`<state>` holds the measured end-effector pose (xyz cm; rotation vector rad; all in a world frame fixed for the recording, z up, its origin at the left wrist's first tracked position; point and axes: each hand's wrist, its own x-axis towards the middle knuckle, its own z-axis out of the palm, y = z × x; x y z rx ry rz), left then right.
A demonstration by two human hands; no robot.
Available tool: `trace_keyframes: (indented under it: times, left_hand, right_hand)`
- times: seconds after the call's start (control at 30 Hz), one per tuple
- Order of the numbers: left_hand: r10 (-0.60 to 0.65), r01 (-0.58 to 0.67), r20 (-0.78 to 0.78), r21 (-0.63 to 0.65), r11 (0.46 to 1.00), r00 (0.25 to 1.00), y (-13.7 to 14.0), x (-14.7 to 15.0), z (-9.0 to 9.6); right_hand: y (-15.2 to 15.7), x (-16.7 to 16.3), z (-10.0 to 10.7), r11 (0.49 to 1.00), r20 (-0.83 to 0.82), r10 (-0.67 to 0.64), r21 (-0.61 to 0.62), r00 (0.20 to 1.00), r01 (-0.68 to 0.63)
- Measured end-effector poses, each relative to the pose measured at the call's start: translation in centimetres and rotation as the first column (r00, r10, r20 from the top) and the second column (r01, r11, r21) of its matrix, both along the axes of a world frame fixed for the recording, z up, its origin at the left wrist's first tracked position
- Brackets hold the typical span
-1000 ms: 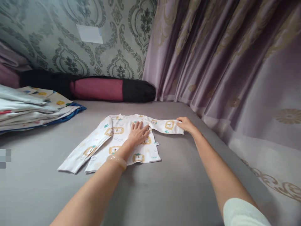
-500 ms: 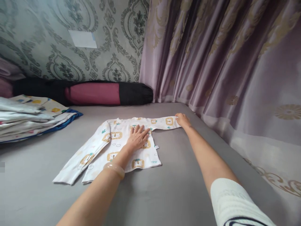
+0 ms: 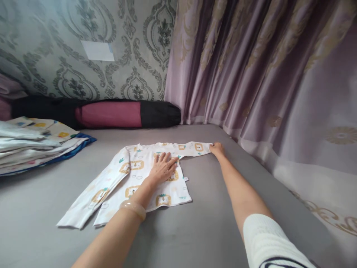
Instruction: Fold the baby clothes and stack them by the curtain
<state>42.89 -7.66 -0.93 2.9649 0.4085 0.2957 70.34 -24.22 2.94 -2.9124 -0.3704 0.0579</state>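
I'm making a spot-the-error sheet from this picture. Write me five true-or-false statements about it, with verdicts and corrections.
1. The left hand lies palm-down on the white fabric shirt with yellow lion-like prints. True.
2. The right hand holds the shirt's bottom hem. False: it holds the end of an outstretched sleeve.
3. A pale, ring-shaped bangle circles the right arm. False: it is on the left one.
4. The shirt's other sleeve slants down toward the camera. True.
5. The layered pile of mostly white cloth is at the picture's right edge. False: it is at the left edge, on the grey sheet.
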Motion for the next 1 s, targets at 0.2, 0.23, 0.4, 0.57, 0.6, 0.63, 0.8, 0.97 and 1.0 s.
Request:
trace_keyframes:
  times: [0.2, 0.23, 0.4, 0.57, 0.6, 0.63, 0.8, 0.97, 1.0]
  left_hand:
    - [-0.005, 0.005, -0.004, -0.016, 1.000, 1.000, 0.1, 0.0, -0.1]
    - [-0.004, 0.004, -0.007, -0.018, 1.000, 1.000, 0.0, -0.1, 0.0]
    - [0.001, -0.002, -0.018, -0.020, 1.000, 1.000, -0.1, -0.1, 0.2]
    - [-0.025, 0.026, 0.038, -0.010, 1.000, 0.999, 0.1, -0.1, -0.2]
    - [-0.033, 0.033, 0.046, -0.014, 0.999, 0.998, 0.1, -0.1, -0.2]
    - [-0.036, 0.037, 0.048, -0.019, 0.999, 0.998, 0.1, -0.1, -0.3]
    - [-0.031, 0.032, 0.038, -0.018, 0.999, 0.999, -0.1, -0.2, 0.0]
    - [-0.040, 0.041, 0.047, -0.010, 0.999, 0.998, -0.2, -0.3, 0.2]
    - [-0.041, 0.041, 0.052, -0.007, 0.999, 0.998, -0.2, -0.3, 0.3]
  right_hand:
    - [-1.9, 0.0, 0.0, 1.000, -0.023, -0.017, 0.017, 1.000, 0.018]
    - [-2.1, -0.1, 0.1, 1.000, -0.027, -0.022, 0.015, 0.999, 0.022]
    - [-2.6, -1.5, 0.2, 0.999, -0.022, -0.037, -0.013, 0.999, 0.036]
    - [0.0, -3.7, 1.2, 0.995, 0.113, 0.100, -0.021, 0.989, -0.098]
    - [1.1, -4.2, 1.4, 0.976, 0.124, 0.217, -0.017, 0.968, -0.217]
    - [2.5, -4.7, 1.5, 0.948, 0.101, 0.318, -0.008, 0.943, -0.318]
    - [9.7, -7.7, 1.4, 0.800, 0.011, 0.598, 0.059, 0.801, -0.598]
    - [13.9, -9.4, 0.7, 0.726, -0.017, 0.685, 0.094, 0.728, -0.681]
    - [14.4, -9.5, 0.6, 0.720, -0.019, 0.692, 0.097, 0.722, -0.687]
